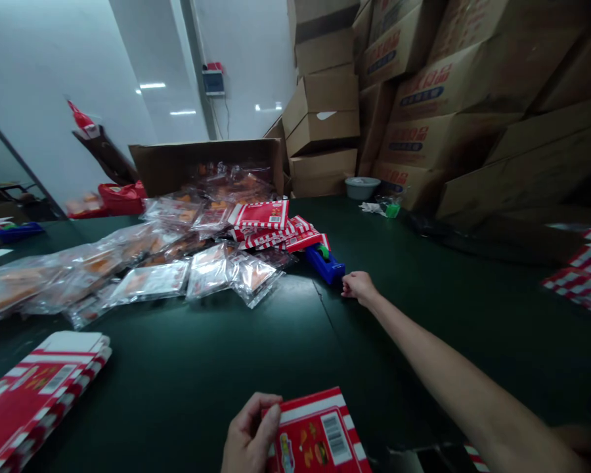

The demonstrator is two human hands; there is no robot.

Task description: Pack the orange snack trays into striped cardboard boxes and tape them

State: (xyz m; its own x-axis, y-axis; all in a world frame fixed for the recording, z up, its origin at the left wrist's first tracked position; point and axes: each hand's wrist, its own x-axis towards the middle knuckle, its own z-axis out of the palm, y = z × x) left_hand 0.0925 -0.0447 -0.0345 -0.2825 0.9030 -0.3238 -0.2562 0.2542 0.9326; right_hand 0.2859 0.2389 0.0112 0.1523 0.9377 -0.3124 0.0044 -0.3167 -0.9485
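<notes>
In my left hand (252, 433) is a red-and-white striped cardboard box (315, 437), gripped by its left edge between thumb and fingers. Food pictures and a barcode show on its face; its lower part leaves the view. My right hand (358, 288) reaches forward, fingers pinched together against the front end of a blue tape dispenser (328, 266) with a green core. Whatever lies between those fingertips is too small to make out. Behind the dispenser lies a pile of similar red striped boxes (263, 215). A stack of flat striped boxes (29, 401) rests at the lower left.
Clear plastic packets with orange-brown contents (150, 279) are heaped on the dark green table (187, 368), in front of an open carton (157, 164). A grey bowl (362, 188) stands at the back. Cardboard cartons (423, 138) tower on the right, near more striped packaging (584, 272).
</notes>
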